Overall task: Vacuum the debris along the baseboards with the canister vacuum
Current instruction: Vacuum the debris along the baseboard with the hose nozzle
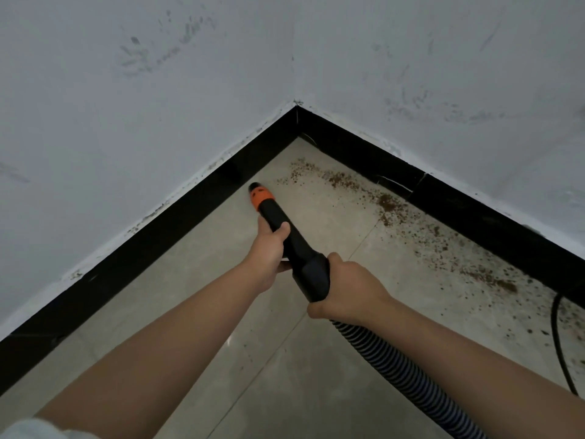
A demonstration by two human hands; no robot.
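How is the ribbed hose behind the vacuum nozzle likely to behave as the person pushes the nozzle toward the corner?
The ribbed hose probably flexes easily: it curves away below the right hand. Its corrugated ribs suggest it stretches and drags a little rather than staying stiff. The black nozzle, gripped by the left hand too, looks rigid, so it should steer precisely.

Hose [408, 378] cut off at btm edge; cable [557, 340] exits rt edge.

Two bare forearms extend into the head camera's view, each ending in an uncovered hand, the left hand [267, 248] and the right hand [351, 288] without rings, watches or gloves. A pale sleeve edge [30, 429] shows at the left arm's base.
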